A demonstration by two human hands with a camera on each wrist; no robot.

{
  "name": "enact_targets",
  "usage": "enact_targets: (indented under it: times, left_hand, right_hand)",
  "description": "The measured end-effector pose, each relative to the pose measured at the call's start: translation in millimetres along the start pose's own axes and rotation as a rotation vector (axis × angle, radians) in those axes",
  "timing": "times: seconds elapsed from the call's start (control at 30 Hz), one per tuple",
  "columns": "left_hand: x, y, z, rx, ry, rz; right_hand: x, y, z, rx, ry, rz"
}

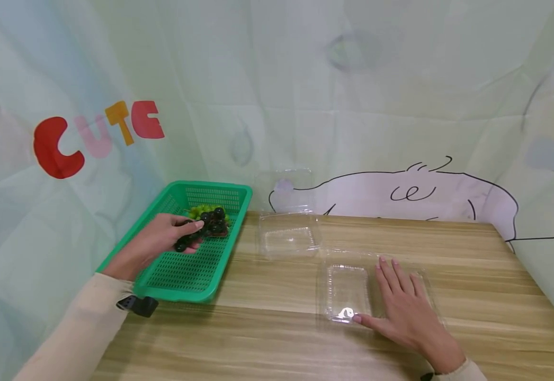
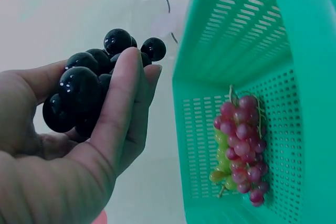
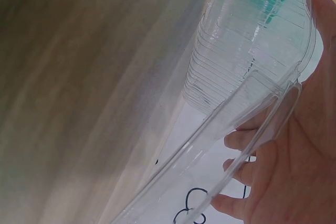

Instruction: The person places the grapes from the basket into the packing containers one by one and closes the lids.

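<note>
Sheet-walled tabletop booth, building unclear
A brown wood-grained tabletop (image 1: 277, 323) beneath the right-hand fingers (image 1: 402, 278) is enclosed by creased, pale, cartoon-printed sheeting (image 1: 353, 116); red, pink and orange "CUTE" letters (image 1: 118, 112) are seen upper-left of the left-hand fingers (image 1: 192, 227).

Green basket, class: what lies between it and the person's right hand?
In the head view, bare tabletop comes first, then the left half of the open clear container that the right hand touches; another clear container stands farther back.

Glossy black grapes (image 2: 80, 88) are held up; a clear box (image 1: 352, 291) lies open.
</note>
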State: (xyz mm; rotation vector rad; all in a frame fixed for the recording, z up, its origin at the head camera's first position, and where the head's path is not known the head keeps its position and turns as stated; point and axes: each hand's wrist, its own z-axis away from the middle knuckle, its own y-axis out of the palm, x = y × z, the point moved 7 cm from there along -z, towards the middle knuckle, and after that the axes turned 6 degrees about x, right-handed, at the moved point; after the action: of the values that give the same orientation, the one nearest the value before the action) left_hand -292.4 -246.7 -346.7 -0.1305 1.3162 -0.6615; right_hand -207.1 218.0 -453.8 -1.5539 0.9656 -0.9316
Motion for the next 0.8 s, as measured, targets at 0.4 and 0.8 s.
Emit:
enact_targets:
  times: [0.4,0.8]
  left_hand:
    - [-14.9,18.4,-2.8,0.030,0.041,0.006]
    - [-27.9,42.4,-8.3,0.098,0.102,0.075]
  right_hand:
    - [0,-0.6,0,0.004,0.006,-0.011]
    - [0,0.1,1,0.007,0.008,-0.003]
